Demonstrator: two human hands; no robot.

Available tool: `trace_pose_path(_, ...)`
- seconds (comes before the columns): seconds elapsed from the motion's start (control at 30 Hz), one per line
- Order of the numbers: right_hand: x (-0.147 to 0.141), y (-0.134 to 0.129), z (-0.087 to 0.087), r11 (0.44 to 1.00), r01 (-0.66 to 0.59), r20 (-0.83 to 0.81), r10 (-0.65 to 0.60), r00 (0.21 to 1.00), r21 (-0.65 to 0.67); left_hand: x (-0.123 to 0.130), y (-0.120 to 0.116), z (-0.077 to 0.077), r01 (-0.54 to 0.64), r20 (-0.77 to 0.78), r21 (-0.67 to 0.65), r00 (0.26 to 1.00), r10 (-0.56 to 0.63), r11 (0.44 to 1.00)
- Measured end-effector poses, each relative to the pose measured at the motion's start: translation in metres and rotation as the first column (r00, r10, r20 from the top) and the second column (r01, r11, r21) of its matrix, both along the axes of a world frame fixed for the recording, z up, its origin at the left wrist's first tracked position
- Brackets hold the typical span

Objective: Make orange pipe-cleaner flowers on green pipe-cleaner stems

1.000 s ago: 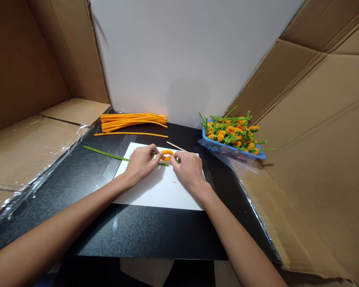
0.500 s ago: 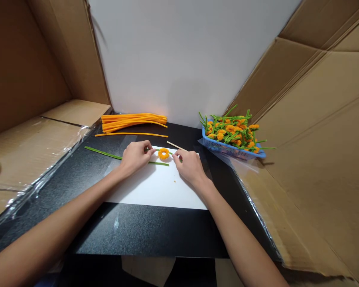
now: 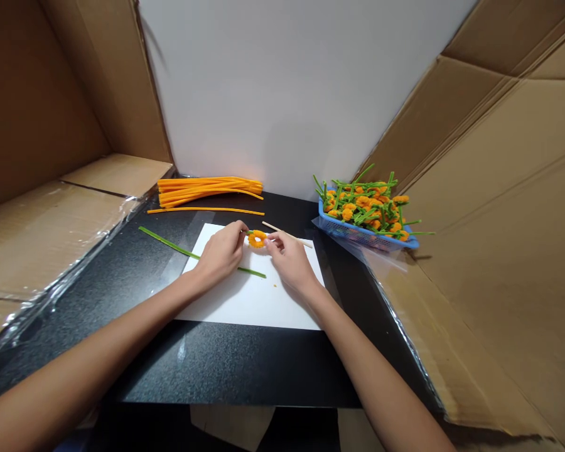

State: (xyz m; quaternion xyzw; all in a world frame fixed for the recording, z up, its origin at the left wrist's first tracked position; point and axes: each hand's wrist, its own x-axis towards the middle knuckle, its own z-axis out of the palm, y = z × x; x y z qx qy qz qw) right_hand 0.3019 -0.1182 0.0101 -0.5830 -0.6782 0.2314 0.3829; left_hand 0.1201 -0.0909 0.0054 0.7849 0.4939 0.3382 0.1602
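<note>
A small orange fuzzy pipe cleaner flower (image 3: 256,244), curled into a ring with an opening in its middle, is held above the white paper (image 3: 245,304) between my two hands. My left hand (image 3: 223,250) pinches at its left side, where a short bit of green pipe cleaner shows by the fingertips. With thumb and fingers closed, my right hand (image 3: 289,258) grips the ring's right edge. Beneath my left hand lies a long green pipe cleaner (image 3: 167,242), partly hidden by that hand. A thin wooden stick (image 3: 272,226) rests behind my right hand.
A bundle of orange pipe cleaners (image 3: 207,190) lies at the back left, with one single orange pipe cleaner (image 3: 207,209) before it. At the back right stands a blue basket (image 3: 353,233) heaped with orange and green flowers. Cardboard walls (image 3: 503,207) flank the black table (image 3: 226,370).
My hands have drawn closer together around the flower, and my right fingers have moved from the green strand onto the ring. The long green pipe cleaner's right end has shifted towards me.
</note>
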Motion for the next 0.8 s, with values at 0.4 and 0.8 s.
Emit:
trace_pose_path(0.4, 0.01, 0.001, 0.01, 0.994, -0.014, 0.248, -0.013, 0.969, 0.105, -0.012, 0.016, 0.003, 0.122, -0.02, 0.073, 0.993, -0.12, 0.99)
trace_pose_path(0.8, 0.022, 0.002, 0.009, 0.998, -0.015, 0.293, -0.004, 0.956, 0.062, -0.011, 0.011, 0.002, 0.106, -0.147, 0.043, 0.984, -0.099, 0.993)
